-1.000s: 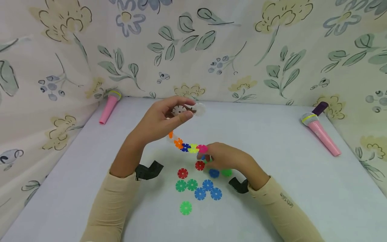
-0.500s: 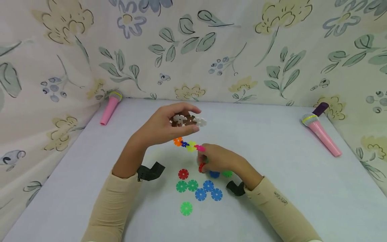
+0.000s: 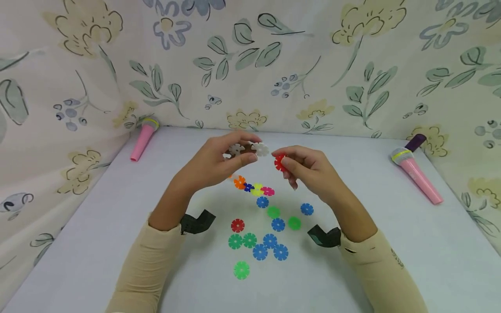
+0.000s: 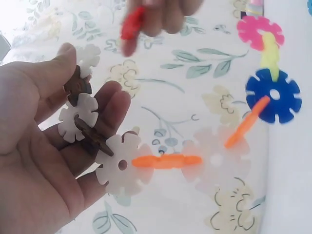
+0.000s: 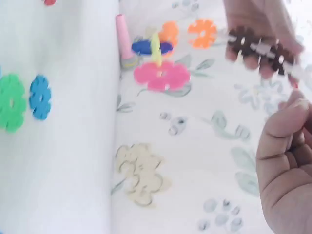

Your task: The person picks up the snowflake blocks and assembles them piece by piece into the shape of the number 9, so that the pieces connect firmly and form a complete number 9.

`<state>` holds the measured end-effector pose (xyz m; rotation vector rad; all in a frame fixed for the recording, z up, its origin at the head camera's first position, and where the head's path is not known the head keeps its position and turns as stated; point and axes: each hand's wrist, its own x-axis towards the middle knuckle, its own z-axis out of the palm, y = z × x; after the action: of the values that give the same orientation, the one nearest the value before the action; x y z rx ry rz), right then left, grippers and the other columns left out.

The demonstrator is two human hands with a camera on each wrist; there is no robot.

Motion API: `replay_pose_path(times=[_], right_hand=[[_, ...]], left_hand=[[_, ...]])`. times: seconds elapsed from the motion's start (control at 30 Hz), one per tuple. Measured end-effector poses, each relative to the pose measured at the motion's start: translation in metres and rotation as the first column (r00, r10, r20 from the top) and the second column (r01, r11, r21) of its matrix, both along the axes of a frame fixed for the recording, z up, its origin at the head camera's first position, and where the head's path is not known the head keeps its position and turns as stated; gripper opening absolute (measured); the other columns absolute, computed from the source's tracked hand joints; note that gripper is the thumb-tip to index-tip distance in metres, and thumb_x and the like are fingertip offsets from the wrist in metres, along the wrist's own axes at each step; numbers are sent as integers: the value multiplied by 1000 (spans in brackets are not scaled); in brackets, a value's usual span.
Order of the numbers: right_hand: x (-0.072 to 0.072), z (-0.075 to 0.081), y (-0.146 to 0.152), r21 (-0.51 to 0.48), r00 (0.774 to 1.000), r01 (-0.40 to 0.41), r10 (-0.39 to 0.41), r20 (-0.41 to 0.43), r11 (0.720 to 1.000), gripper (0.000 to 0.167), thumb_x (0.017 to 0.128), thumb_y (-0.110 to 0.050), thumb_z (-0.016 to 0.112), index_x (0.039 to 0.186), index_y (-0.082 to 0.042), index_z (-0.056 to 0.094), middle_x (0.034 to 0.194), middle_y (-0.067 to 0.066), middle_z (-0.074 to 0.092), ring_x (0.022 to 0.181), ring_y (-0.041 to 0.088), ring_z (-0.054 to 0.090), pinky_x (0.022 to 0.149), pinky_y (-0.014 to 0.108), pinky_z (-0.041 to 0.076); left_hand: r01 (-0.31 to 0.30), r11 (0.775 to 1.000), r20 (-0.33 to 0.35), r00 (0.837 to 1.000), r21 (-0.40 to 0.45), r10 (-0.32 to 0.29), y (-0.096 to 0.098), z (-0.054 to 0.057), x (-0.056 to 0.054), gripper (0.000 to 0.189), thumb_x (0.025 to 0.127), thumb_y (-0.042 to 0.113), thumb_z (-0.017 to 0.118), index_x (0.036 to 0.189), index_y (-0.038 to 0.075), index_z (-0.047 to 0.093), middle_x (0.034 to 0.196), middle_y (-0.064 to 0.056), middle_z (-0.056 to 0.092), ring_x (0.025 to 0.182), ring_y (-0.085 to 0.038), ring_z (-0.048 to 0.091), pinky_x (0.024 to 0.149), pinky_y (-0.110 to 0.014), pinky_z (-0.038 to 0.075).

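My left hand (image 3: 213, 163) grips one end of a chain of interlocking plastic snowflake discs (image 4: 124, 165). White and brown discs lie along the fingers, with a white disc (image 3: 260, 149) sticking out past the fingertips. From the palm the chain hangs on through orange, clear, blue and yellow discs to a pink disc (image 4: 260, 33) at the other end. Thumb and fingers of my right hand (image 3: 313, 171) pinch a red snowflake disc (image 3: 279, 162), held just right of that white end disc. In the right wrist view the fingers hide most of the red disc.
Loose discs lie on the white table (image 3: 188, 278) below the hands: several blue discs (image 3: 270, 241), several green discs (image 3: 241, 270) and a red one (image 3: 237, 225). Pink toy microphones stand off at back left (image 3: 142, 140) and right (image 3: 419, 178). Floral cloth (image 3: 250, 65) hangs behind.
My right hand has picked a red disc up off the table and raised it towards the left hand. The left hand has tilted the chain slightly, its white end staying near the same place.
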<state>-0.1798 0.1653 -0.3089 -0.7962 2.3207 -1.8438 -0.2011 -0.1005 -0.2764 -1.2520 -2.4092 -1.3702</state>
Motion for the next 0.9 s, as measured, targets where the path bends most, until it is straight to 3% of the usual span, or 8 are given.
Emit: replay_pose_path(times=[0.17, 0.33, 0.53, 0.7, 0.9], right_hand=[[12, 10, -5, -102, 999, 3, 0, 35, 995, 30, 102, -8, 57, 131, 0, 53, 82, 16, 60, 68, 27, 57, 56, 31, 55], [15, 12, -6, -168, 997, 9, 4, 77, 986, 24, 102, -5, 56, 125, 2, 52, 80, 14, 60, 64, 23, 55, 54, 29, 53], [15, 10, -7, -231, 994, 18, 8, 112, 973, 19, 102, -5, 56, 120, 0, 54, 79, 11, 60, 61, 20, 55, 52, 26, 52], [15, 9, -9, -334, 986, 34, 23, 164, 942, 13, 102, -4, 56, 115, -1, 57, 77, 7, 63, 60, 16, 57, 53, 23, 52], [17, 8, -11, -413, 981, 46, 36, 189, 910, 9, 102, -1, 54, 110, -3, 58, 77, 6, 66, 59, 13, 60, 55, 21, 52]], left_hand=[[69, 997, -17, 998, 40, -68, 5, -2, 0, 31, 97, 10, 67, 128, 8, 64, 106, 1, 66, 93, -15, 62, 78, -35, 55], [103, 994, 12, 995, 25, -104, 9, -6, 1, 33, 99, 12, 65, 132, 9, 64, 111, 2, 65, 94, -15, 61, 76, -34, 55], [94, 995, -4, 996, 24, -94, 14, -8, 2, 37, 99, 13, 66, 135, 9, 63, 107, 3, 66, 91, -14, 60, 72, -32, 53], [70, 997, -24, 997, 23, -69, 21, -11, 3, 40, 98, 12, 66, 138, 9, 62, 96, 3, 63, 85, -13, 55, 67, -33, 49], [41, 999, -54, 998, -16, -41, 26, -12, 7, 42, 97, 13, 66, 139, 8, 61, 103, 3, 64, 86, -12, 55, 68, -31, 52]])
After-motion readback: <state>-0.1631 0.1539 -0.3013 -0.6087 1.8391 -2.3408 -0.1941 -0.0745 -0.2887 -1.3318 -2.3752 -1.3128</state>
